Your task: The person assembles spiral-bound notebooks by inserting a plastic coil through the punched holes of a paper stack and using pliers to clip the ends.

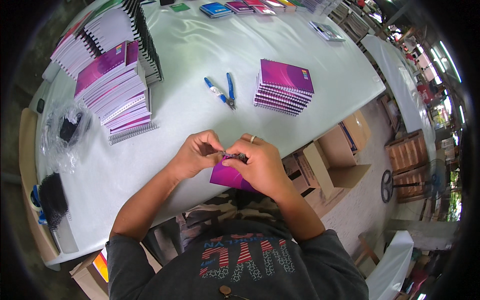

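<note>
A purple notebook (223,176) is held at the table's near edge, in front of my body. Along its top edge runs a dark wire spiral (239,156), partly covered by my fingers. My left hand (196,154) is closed in a pinch at the spiral's left end. Wrapped over the notebook's top edge, the fingers of my right hand (261,162) are closed, with the thumb on the cover. Beyond both hands lie blue-handled cutting pliers (223,94), their handles spread. A neat stack of spiral-bound purple notebooks (285,85) stands to the right.
At the left are piled purple notebooks (107,85), loose wire spirals (132,134) and a clear plastic bag (67,137). Black spirals (52,197) lie at the near left edge. Coloured notebooks (216,9) line the far side. Open cardboard boxes (325,165) stand beside the table, at right.
</note>
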A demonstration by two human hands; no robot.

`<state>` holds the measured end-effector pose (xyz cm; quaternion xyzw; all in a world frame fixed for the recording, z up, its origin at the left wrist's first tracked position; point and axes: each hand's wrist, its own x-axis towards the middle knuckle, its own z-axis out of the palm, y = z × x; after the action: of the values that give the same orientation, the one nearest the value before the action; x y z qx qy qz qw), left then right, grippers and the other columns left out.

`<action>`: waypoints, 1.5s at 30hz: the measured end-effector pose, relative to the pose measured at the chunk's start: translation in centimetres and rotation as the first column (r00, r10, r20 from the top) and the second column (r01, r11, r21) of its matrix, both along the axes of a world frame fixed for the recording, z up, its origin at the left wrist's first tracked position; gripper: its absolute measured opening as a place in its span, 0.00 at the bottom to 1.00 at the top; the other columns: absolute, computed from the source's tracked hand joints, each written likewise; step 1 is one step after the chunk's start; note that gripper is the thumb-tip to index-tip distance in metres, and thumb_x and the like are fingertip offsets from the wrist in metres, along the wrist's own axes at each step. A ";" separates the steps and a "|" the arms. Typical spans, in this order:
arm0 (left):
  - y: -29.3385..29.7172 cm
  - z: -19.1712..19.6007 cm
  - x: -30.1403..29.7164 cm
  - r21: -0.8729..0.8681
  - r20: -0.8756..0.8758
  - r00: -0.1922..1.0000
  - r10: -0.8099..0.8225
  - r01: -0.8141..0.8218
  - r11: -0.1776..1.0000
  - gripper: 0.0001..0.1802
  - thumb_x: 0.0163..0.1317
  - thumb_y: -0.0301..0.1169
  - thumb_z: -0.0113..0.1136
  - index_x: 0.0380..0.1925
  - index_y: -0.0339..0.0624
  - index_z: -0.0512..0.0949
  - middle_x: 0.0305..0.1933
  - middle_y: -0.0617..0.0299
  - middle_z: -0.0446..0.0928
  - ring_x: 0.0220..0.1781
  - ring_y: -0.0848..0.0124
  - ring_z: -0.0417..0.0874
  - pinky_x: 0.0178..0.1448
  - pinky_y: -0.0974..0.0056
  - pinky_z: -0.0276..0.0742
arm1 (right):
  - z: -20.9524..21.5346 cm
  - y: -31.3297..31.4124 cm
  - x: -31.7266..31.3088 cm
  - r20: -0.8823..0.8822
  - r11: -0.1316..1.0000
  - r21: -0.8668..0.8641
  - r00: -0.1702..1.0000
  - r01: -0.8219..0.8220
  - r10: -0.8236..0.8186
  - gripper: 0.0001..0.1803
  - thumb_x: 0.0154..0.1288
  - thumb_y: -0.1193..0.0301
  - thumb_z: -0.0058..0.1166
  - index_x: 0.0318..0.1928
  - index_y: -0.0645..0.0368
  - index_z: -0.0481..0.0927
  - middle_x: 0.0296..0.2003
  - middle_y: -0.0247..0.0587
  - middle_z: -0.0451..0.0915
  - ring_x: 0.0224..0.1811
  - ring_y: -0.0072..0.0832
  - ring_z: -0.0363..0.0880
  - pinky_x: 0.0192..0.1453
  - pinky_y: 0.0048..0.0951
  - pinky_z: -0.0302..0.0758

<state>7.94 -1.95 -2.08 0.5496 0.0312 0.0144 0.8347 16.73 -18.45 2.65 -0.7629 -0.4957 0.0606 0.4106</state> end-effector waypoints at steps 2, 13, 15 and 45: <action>0.0 -0.7 -0.1 -0.010 0.025 1.000 -0.007 0.007 1.000 0.11 0.48 0.12 0.53 0.26 0.41 0.71 0.29 0.67 0.68 0.33 0.79 0.69 0.40 0.72 0.67 | 0.4 0.0 -0.4 0.012 0.999 -0.049 1.000 -0.007 0.007 0.10 0.47 0.70 0.65 0.30 0.55 0.77 0.27 0.37 0.76 0.32 0.36 0.77 0.34 0.35 0.72; -6.9 5.3 -0.4 0.556 0.749 0.648 -0.136 -0.503 0.662 0.11 0.42 0.19 0.66 0.25 0.40 0.74 0.26 0.58 0.77 0.26 0.66 0.80 0.30 0.66 0.76 | -1.2 -2.4 3.4 -0.525 0.480 0.687 0.829 0.546 -0.191 0.20 0.69 0.59 0.45 0.28 0.62 0.75 0.25 0.36 0.74 0.33 0.24 0.72 0.41 0.30 0.66; -5.9 6.0 0.9 0.664 0.620 0.737 -0.268 -0.312 0.679 0.16 0.45 0.26 0.70 0.34 0.40 0.74 0.34 0.55 0.78 0.36 0.59 0.80 0.42 0.60 0.76 | -0.5 -3.9 4.4 -0.632 0.734 0.499 0.773 0.461 -0.056 0.26 0.72 0.54 0.36 0.23 0.59 0.71 0.21 0.30 0.69 0.27 0.18 0.65 0.34 0.23 0.62; -7.4 8.9 -4.8 -0.730 -0.260 0.866 -0.426 0.113 0.675 0.26 0.64 0.45 0.44 0.59 0.43 0.64 0.44 0.59 0.71 0.47 0.65 0.74 0.52 0.51 0.72 | -1.1 -3.4 3.6 -0.618 0.945 0.276 0.721 -0.174 0.313 0.36 0.72 0.46 0.24 0.15 0.60 0.64 0.13 0.32 0.62 0.18 0.21 0.58 0.25 0.24 0.57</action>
<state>3.14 -9.30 6.85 0.1852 0.1249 -0.2403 0.9447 20.35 -21.88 1.58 -0.5761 -0.4206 0.3273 0.6198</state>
